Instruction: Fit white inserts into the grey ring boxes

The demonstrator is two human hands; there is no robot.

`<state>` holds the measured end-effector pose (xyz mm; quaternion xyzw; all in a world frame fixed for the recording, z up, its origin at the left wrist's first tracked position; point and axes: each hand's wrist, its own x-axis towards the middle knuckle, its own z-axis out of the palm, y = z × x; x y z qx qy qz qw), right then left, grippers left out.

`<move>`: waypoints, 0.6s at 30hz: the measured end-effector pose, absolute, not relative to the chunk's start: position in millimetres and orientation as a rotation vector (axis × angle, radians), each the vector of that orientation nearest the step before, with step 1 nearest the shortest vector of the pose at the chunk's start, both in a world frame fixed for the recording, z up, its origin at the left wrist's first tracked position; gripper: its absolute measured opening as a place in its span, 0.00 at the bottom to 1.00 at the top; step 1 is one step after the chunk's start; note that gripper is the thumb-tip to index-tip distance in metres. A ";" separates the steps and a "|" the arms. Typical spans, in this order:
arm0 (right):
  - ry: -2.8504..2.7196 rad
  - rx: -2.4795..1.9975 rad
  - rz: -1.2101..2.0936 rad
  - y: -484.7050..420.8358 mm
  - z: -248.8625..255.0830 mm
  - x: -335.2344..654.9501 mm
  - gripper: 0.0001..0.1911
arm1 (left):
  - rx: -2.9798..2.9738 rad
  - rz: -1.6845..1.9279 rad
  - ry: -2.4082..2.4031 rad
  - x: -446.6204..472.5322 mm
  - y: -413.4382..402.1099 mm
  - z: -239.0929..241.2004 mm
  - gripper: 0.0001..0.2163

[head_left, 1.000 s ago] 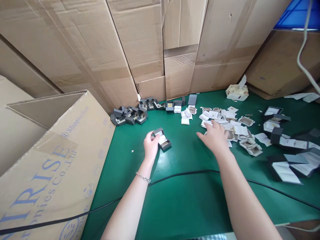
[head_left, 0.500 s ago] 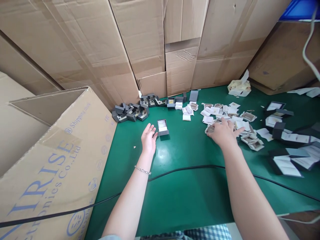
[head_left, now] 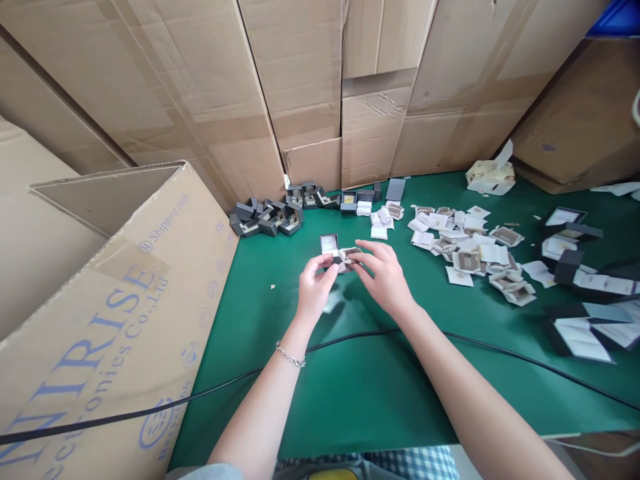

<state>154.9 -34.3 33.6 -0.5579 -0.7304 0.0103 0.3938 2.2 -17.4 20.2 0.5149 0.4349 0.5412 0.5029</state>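
The box [head_left: 329, 243] stands lid up on the tabletop [head_left: 280, 373] before the hands, the right hand [head_left: 384, 272] pinching an insert [head_left: 351, 253] by the box's right side while the left hand [head_left: 317, 283] has thumb and fingers held narrow there (on box or insert, I cannot tell). The insert looks light and easily creased, best taken by its rim; the box looks light but stiff, best steadied by its base. Loose inserts [head_left: 465, 261] lie to the right, dark boxes [head_left: 267, 225] cluster back left, a carton [head_left: 125, 300] walls the left side, and a cable [head_left: 370, 335] under the forearms could get in the way
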 end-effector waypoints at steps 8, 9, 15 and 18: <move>-1.672 -1.295 0.493 -38.7 34.4 142.2 0.14 | 1.043 1.160 0.870 4.6 -13.8 15.4 0.13; -1.588 -1.285 0.627 -37.9 35.8 143.5 0.18 | 1.019 1.159 0.861 5.3 -14.1 14.9 0.13; -1.257 -1.207 1.385 -34.5 40.2 152.4 0.22 | 0.970 1.084 0.863 5.9 -13.5 12.3 0.13; -1.278 -1.159 1.406 -33.0 38.2 155.1 0.17 | 1.013 1.066 0.865 4.4 -13.1 12.0 0.13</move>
